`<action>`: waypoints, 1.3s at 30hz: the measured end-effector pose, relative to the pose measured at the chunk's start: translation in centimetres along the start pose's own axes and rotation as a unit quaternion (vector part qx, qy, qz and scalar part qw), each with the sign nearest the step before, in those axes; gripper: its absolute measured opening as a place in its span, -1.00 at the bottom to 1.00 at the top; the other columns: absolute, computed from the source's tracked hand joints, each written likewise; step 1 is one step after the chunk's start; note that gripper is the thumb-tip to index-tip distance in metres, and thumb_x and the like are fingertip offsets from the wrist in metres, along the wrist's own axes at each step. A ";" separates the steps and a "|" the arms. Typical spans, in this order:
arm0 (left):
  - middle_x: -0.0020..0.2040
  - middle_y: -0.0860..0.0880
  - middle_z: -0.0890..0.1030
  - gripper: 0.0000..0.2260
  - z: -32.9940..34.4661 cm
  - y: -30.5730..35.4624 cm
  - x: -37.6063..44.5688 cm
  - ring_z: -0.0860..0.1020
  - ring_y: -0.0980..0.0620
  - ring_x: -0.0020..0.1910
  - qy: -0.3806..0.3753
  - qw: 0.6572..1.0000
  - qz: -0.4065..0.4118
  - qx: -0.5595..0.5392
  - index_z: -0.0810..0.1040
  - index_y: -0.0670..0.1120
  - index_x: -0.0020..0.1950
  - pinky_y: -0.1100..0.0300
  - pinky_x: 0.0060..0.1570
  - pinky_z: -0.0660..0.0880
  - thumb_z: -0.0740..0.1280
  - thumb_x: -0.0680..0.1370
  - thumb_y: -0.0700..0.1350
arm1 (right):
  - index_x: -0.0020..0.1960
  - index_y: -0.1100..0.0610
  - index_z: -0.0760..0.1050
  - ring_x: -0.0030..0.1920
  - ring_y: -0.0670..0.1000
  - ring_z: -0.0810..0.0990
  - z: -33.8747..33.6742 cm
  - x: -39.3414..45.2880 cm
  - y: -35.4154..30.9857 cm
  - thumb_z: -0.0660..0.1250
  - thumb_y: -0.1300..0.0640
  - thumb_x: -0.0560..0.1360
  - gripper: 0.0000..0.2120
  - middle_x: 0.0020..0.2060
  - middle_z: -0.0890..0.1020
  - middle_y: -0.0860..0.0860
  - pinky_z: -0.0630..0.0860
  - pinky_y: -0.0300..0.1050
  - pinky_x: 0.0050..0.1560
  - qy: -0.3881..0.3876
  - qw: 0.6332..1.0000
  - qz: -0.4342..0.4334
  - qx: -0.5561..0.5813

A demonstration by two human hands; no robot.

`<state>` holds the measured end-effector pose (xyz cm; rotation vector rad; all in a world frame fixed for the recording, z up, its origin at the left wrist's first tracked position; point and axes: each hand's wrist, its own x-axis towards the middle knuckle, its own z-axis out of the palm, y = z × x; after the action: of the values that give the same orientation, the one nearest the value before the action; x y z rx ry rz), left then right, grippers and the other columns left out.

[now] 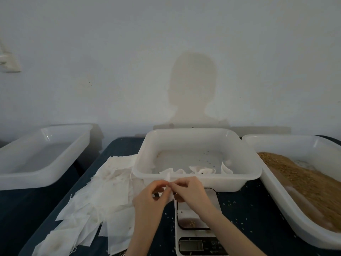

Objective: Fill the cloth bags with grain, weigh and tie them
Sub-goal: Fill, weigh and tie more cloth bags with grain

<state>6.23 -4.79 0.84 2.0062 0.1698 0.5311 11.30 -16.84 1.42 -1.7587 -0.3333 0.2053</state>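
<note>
Both hands were brought together at the lower centre of the frame, the left hand (150, 196) and the right hand (191, 193) each pinching a white cloth bag (170, 195), apparently so its mouth could be worked open or its string handled; which could not be told. It was held just above the scale (195, 235), kept close for weighing. Flat bags were heaped in a pile (99, 200) at lower left, within reach. Grain (302, 180) lay in the right tray (287, 215) at the frame's right. A middle tray (195, 180) held several bags.
</note>
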 end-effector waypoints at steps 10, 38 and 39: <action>-0.36 0.18 0.63 -0.88 -0.4 0.8 -0.3 0.57 0.36 -0.26 0.024 1.000 -0.016 -0.002 0.55 0.07 -0.25 0.45 -0.23 0.50 0.45 0.44 -0.08 | -0.21 0.11 0.59 -0.29 -0.16 0.57 0.1 -0.1 -0.7 0.33 0.04 0.55 -0.78 -0.33 0.62 -0.05 0.51 -0.33 -0.16 -0.066 0.994 0.038 0.077; -0.36 0.20 0.39 -0.83 6.5 3.9 -0.7 0.43 0.13 -0.34 0.079 0.971 0.132 0.185 0.48 0.06 -0.25 0.39 -0.42 0.24 0.45 0.42 -0.10 | 0.04 -0.04 0.61 -0.19 -0.09 0.47 -6.7 -2.1 0.5 0.18 0.12 0.58 -0.77 -0.11 0.49 -0.13 0.22 -0.32 -0.35 0.087 0.868 -0.104 -0.478; -0.37 0.21 0.37 -0.82 6.7 4.0 -0.9 0.42 0.14 -0.36 0.087 0.967 0.149 0.189 0.49 0.04 -0.26 0.42 -0.43 0.20 0.47 0.39 -0.13 | -0.02 -0.02 0.63 -0.21 -0.07 0.49 -7.0 -2.1 0.4 0.16 0.10 0.58 -0.75 -0.16 0.52 -0.11 0.26 -0.31 -0.36 0.079 0.872 -0.090 -0.474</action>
<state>7.96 -12.40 1.46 2.3730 0.0791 0.9252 11.60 -24.10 2.39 -2.6740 -0.5267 -0.3001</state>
